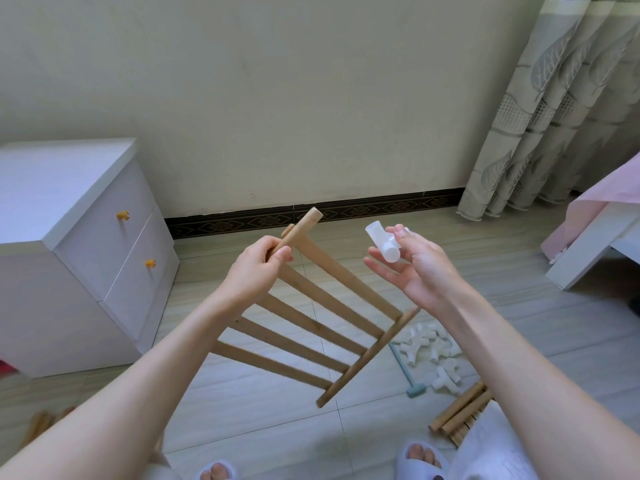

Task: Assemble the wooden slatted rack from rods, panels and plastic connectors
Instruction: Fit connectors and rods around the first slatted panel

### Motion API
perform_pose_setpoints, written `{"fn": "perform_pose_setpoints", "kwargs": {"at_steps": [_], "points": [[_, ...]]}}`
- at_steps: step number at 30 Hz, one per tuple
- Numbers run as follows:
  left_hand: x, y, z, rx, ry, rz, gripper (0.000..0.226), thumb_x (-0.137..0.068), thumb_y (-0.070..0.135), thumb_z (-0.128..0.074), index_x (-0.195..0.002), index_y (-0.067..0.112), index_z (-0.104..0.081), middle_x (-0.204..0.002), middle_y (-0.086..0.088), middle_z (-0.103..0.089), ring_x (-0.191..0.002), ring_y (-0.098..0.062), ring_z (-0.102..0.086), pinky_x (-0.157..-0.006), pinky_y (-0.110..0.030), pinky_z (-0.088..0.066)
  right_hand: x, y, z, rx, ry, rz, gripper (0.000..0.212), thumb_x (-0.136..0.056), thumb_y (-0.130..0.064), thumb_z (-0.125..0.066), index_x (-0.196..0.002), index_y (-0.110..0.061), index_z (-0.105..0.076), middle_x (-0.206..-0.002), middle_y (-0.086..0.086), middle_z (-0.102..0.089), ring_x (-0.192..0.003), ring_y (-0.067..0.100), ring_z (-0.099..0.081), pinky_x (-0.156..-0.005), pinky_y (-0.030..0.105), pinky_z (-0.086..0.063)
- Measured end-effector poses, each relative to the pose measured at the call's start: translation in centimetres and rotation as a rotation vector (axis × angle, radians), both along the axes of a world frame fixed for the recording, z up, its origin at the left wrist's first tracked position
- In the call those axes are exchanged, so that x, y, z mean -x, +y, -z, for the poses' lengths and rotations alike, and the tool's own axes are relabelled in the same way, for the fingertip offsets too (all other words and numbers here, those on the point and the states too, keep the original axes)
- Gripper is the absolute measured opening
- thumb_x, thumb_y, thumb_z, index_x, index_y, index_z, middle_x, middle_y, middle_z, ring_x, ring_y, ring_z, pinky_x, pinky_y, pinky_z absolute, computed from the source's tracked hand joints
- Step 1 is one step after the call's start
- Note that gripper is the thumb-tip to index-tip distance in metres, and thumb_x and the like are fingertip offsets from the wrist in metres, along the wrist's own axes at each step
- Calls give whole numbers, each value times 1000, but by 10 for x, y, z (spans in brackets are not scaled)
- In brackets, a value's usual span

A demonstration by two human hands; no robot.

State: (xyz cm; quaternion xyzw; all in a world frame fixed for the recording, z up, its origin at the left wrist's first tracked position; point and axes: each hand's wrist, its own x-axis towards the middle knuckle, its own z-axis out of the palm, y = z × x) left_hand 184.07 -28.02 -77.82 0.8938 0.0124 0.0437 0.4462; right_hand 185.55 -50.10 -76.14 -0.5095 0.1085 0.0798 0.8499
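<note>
Slatted panel [311,327]: pale wood, five slats between two round rods.

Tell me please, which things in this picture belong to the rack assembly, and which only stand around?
Part of the job:
- wooden slatted panel, gripped by the left hand
- white plastic connector, held in the right hand
- pile of white connectors on the floor
- loose wooden rods
- small green mallet

Just lying about:
- white drawer cabinet
- patterned grey curtain
- pink-covered bed

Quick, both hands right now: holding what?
Left hand: grips the slatted panel by its side rod.
Right hand: holds a white plastic connector in its fingers.
</note>
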Motion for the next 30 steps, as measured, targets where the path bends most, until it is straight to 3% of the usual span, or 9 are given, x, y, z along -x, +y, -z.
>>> {"fn": "perform_pose_setpoints", "kwargs": {"at_steps": [3, 7, 11, 14, 17, 20, 23, 25, 30], "points": [[1, -5, -4, 133, -17, -64, 22, -100, 27, -40, -105, 15, -59, -91, 11, -60, -86, -5, -51, -71, -20, -37, -1, 3, -1, -13, -6, 11, 13, -94, -11, -54, -99, 0, -53, -103, 19, -52, -76, 24, -60, -70, 35, -59], [-2, -6, -6, 218, -69, -150, 26, -101, 30, -37, -104, 13, -57, -87, 12, -59, -84, 1, -48, -72, -24, -35, -4, 2, 4, 168, 8, 58, 31, -89, -7, -61, -116, 5, -50, -111, 24, -61, -75, 20, -64, -75, 28, -57], [-4, -6, -2, 284, -59, -204, 28, -102, 31, -35, -104, 13, -56, -89, 8, -60, -83, -1, -48, -73, -26, -34, -6, 0, 6, 255, -85, 81, 34, -86, -3, -63, -119, 0, -58, -100, 7, -63, -89, 19, -63, -80, 26, -56], [-7, -6, 1, 329, 15, -236, 29, -101, 32, -37, -103, 12, -57, -87, 6, -60, -81, -6, -50, -80, -29, -34, -7, 2, 8, 296, -145, 62, 33, -87, -1, -60, -120, -7, -57, -92, 6, -64, -87, 15, -63, -83, 24, -53], [-8, -4, 2, 400, 126, -221, 28, -100, 30, -42, -95, 10, -62, -86, 2, -62, -84, -13, -53, -78, -30, -42, -9, 3, 11, 384, -197, 57, 30, -86, -2, -63, -115, -9, -57, -95, 10, -66, -91, 19, -65, -89, 28, -51], [-4, -6, 1, 405, 188, -183, 27, -99, 29, -44, -88, 13, -63, -83, 2, -63, -81, -13, -55, -76, -30, -46, -10, 6, 10, 436, -222, 68, 22, -84, -4, -66, -106, -7, -59, -101, 12, -65, -89, 17, -64, -84, 26, -54], [-1, -12, -1, 418, 219, -127, 25, -99, 28, -44, -91, 13, -63, -80, 1, -64, -81, -14, -57, -80, -32, -48, -14, 13, 9, 510, -262, 73, 13, -84, -11, -67, -94, -19, -65, -87, 2, -62, -77, 11, -60, -79, 24, -53], [0, -17, -3, 415, 238, -94, 25, -99, 27, -44, -94, 12, -64, -80, 1, -65, -81, -13, -58, -76, -29, -48, -19, 18, 8, 541, -281, 88, 12, -86, -15, -64, -96, -22, -65, -83, -3, -60, -76, 10, -57, -76, 24, -50], [3, -24, -4, 375, 256, -16, 26, -99, 30, -45, -95, 13, -65, -79, 3, -66, -80, -13, -60, -75, -27, -48, -40, 32, -1, 619, -309, 96, 20, -83, -15, -61, -103, -19, -59, -98, 1, -62, -92, 18, -59, -83, 30, -48]]}}
